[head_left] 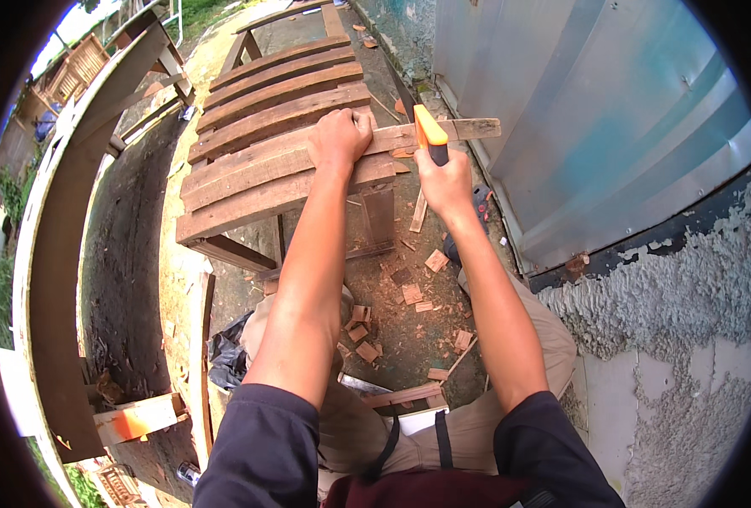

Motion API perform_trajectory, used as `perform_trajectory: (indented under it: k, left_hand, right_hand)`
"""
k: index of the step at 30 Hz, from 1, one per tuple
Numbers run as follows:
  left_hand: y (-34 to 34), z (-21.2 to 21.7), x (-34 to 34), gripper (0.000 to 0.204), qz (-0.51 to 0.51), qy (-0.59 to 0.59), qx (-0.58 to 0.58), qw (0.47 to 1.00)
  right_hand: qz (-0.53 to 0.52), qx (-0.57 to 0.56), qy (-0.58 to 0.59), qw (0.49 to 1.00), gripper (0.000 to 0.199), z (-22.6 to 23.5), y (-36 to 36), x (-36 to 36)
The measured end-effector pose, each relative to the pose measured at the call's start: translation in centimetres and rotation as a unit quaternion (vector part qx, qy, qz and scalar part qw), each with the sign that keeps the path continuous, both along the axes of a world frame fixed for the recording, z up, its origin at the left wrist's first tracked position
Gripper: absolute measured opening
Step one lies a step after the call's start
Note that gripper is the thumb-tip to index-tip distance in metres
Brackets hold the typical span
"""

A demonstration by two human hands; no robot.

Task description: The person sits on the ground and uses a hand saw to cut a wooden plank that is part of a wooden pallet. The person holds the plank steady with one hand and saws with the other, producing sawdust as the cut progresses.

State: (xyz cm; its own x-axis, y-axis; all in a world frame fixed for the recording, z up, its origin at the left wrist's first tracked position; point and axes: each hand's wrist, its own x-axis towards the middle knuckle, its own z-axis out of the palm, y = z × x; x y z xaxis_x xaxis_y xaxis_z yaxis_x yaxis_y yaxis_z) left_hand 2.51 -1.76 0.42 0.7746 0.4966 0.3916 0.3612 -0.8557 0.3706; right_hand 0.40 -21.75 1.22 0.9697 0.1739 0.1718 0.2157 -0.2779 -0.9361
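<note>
My right hand (445, 179) is wrapped round the orange and black handle of a handsaw (431, 131). The saw's dark blade points away from me and crosses a wooden board (475, 129) near its right end. That board lies across a slatted wooden bench (274, 108), with its end sticking out past the bench's right side. My left hand (340, 137) is closed and presses down on the board, left of the saw. Its fingertips are partly hidden from view.
Small wood offcuts (412, 294) and sawdust litter the ground below the bench. A corrugated metal sheet (578, 110) and a rough wall (663, 296) stand close on the right. At left runs a long curved-looking timber frame (49, 254). A black plastic bag (230, 351) lies beside my leg.
</note>
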Motion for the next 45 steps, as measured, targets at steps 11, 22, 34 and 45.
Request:
perform_trajectory:
  k: [11,22,34,45]
  left_hand:
    - [0.1,0.1,-1.0,0.042,-0.024,0.0,0.047,0.999]
    - [-0.5,-0.2,-0.2,0.042,0.0,-0.011,0.068,0.998]
    - [0.5,-0.2,-0.8,0.042,-0.047,-0.008,0.071,0.996]
    - [0.3,0.0,-0.9,0.042,-0.075,-0.022,0.064,0.995]
  right_hand:
    - [0.04,0.009,0.022,0.999,0.004,-3.5,-15.8,-24.7]
    - [0.03,0.081,-0.002,0.996,0.028,0.0,-2.3,-2.4]
    - [0.027,0.033,0.006,0.999,0.011,-5.3,-17.6,-26.6]
    - [-0.023,-0.023,0.18,0.983,0.033,-11.4,-13.8,-16.3]
